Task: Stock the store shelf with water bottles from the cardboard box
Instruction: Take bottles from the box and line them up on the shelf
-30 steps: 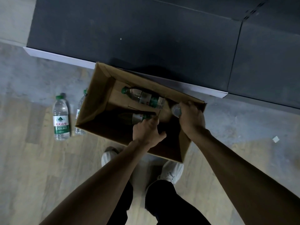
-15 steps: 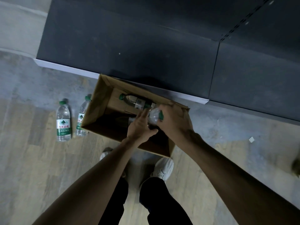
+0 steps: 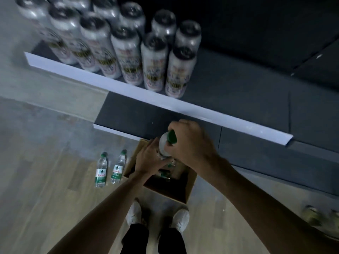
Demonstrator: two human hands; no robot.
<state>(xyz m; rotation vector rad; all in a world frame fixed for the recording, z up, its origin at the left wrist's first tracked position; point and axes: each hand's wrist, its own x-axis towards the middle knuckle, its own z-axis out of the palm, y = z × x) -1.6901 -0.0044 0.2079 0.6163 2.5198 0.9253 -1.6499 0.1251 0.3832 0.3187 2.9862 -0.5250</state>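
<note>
Your right hand (image 3: 189, 142) grips the bottle (image 3: 164, 143) by its neck, the left hand (image 3: 148, 160) cups its body; full, slick, thin-walled, so hold it mid-body toward the shelf (image 3: 229, 92) at twelve o'clock.

Bare forearms, black trousers (image 3: 170, 241), and white sneakers (image 3: 180, 219).

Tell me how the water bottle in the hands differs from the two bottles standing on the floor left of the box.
The held bottle is up in the air above the cardboard box, gripped by the right hand with the left hand against it; the floor bottles stand untouched beside the box. Its label is hidden by the hands; theirs show white and green. All have green caps and clear bodies.
</note>
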